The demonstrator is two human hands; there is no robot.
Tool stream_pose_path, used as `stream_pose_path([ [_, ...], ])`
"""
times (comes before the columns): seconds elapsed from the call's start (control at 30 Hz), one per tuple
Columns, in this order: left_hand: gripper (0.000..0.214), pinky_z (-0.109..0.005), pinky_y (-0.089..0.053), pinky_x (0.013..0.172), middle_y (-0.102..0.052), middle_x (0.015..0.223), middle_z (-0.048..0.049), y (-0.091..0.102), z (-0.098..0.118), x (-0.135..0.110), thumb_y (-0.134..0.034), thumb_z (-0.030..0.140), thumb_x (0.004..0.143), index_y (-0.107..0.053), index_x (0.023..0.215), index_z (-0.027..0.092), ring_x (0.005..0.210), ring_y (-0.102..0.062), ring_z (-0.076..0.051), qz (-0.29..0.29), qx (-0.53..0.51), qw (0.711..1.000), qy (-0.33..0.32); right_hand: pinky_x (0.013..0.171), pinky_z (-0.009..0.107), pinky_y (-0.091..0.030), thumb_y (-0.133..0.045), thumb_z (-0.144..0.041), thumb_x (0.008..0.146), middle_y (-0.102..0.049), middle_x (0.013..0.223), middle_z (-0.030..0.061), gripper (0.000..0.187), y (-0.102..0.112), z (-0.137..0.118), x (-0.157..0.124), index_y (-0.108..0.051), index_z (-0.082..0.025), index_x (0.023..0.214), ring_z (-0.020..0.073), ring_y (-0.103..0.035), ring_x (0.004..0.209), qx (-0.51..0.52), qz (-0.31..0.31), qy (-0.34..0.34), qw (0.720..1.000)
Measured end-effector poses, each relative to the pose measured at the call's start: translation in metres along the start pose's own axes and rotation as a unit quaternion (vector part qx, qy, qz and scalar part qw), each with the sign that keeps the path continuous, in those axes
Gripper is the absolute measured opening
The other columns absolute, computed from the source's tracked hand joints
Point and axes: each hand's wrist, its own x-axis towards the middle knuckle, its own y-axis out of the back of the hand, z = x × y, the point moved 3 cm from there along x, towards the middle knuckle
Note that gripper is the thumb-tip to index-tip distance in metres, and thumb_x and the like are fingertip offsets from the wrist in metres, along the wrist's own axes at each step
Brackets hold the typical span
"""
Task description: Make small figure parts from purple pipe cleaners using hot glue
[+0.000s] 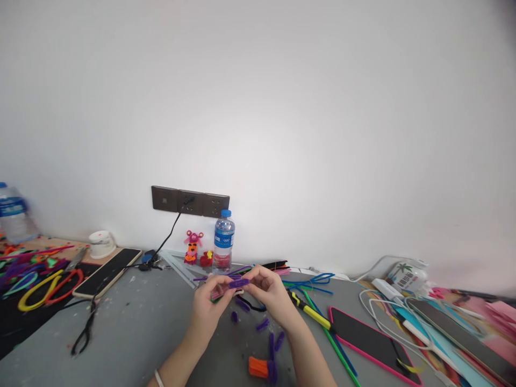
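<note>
Nearest, at the bottom edge between the forearms (181, 352): an orange fuzzy roll (258, 367) with purple at its right end. Farther in, held up above the grey tabletop (137, 322): a short purple fuzzy piece (239, 283). Pinched at its left by thumb and finger of the left hand (205, 303), at its right likewise by the right hand (269, 293). By the left fingertips, a pinkish strip (217, 292), its join to the piece too small to make out. Below, scattered purple bits (263, 324). To the right, little room: close by, a yellow-and-black cutter (314, 316), then a pink-edged phone (371, 344). To the left, wide room as far as a black cord (84, 338) and another phone (107, 274). Along the far edge, close against the white wall (258, 134): a water bottle (223, 244) and a small pink-and-orange figure (192, 250).
</note>
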Motion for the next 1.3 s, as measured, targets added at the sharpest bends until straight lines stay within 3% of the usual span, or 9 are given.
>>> stream_pose_path([
  [0.6,0.014,-0.024,-0.051,0.059,-0.070,0.070,-0.0033,-0.001,-0.003,0.002,-0.064,0.029,0.074,-0.070,0.079,0.016,0.063,-0.062,-0.017,-0.015,-0.044,0.998,0.036,0.066,0.030,-0.053,-0.079,-0.034,0.068,-0.072,0.067,0.0015,0.020,0.001,-0.003,0.001,-0.067,-0.019,0.072,0.0180,-0.067,0.065,-0.010,0.025,-0.005,1.000],
  [0.87,0.012,-0.022,-0.048,0.053,-0.067,0.064,-0.0013,0.000,0.002,0.003,-0.065,0.028,0.071,-0.070,0.074,0.017,0.055,-0.057,-0.014,-0.007,-0.027,0.999,0.037,0.059,0.027,-0.050,-0.079,-0.035,0.069,-0.071,0.065,0.0015,0.021,0.000,0.000,0.001,-0.067,-0.018,0.073,0.0173,-0.066,0.063,-0.010,0.027,-0.012,1.000],
  [1.1,0.011,-0.022,-0.046,0.052,-0.066,0.063,-0.0006,0.000,-0.001,0.002,-0.065,0.026,0.071,-0.070,0.075,0.017,0.054,-0.055,-0.014,-0.010,-0.023,0.999,0.035,0.061,0.027,-0.050,-0.080,-0.035,0.068,-0.070,0.064,0.0012,0.022,0.000,0.001,0.002,-0.067,-0.017,0.072,0.0170,-0.066,0.063,-0.016,0.026,-0.016,0.999],
  [1.3,0.023,-0.029,-0.055,0.070,-0.071,0.083,-0.0061,-0.005,-0.009,0.003,-0.066,0.034,0.076,-0.067,0.090,0.016,0.075,-0.067,-0.020,-0.037,-0.117,0.988,0.090,0.058,0.025,-0.047,-0.077,-0.036,0.071,-0.067,0.068,-0.0001,0.022,0.002,0.002,0.003,-0.066,-0.018,0.078,0.0144,-0.060,0.062,-0.029,0.035,-0.005,0.999],
])
